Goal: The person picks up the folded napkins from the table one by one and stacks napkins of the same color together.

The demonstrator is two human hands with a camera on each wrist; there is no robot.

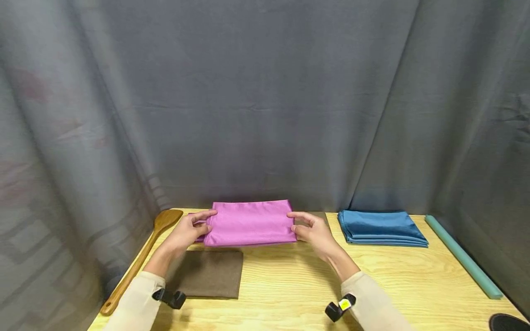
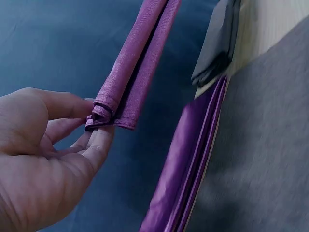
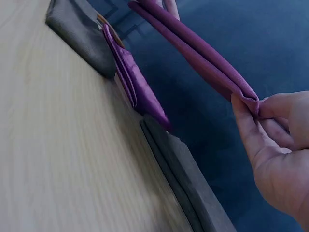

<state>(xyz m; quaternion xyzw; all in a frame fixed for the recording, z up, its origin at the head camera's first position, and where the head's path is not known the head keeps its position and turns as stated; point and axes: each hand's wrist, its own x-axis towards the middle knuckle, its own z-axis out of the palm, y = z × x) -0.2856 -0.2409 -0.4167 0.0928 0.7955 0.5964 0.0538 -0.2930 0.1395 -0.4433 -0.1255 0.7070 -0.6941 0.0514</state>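
Note:
A folded pink cloth (image 1: 250, 223) is held up above the table by both hands. My left hand (image 1: 184, 232) pinches its left edge between thumb and fingers. At the opposite edge, my right hand (image 1: 316, 236) pinches the cloth the same way. The wrist views show its folded layers hanging in the air, apart from the things below. Beneath it lies a folded purple satiny cloth (image 2: 186, 159). Beside that, at the back, is a folded grey-brown cloth (image 3: 178, 169), mostly hidden in the head view. Another brown cloth (image 1: 211, 273) lies flat near my left forearm.
A wooden spoon (image 1: 141, 257) lies along the table's left edge. Toward the back right is a folded blue cloth (image 1: 383, 227), with a green rod (image 1: 463, 257) right of it. Grey curtains (image 1: 265, 101) hang behind the table. A dark object (image 1: 509, 322) shows at bottom right.

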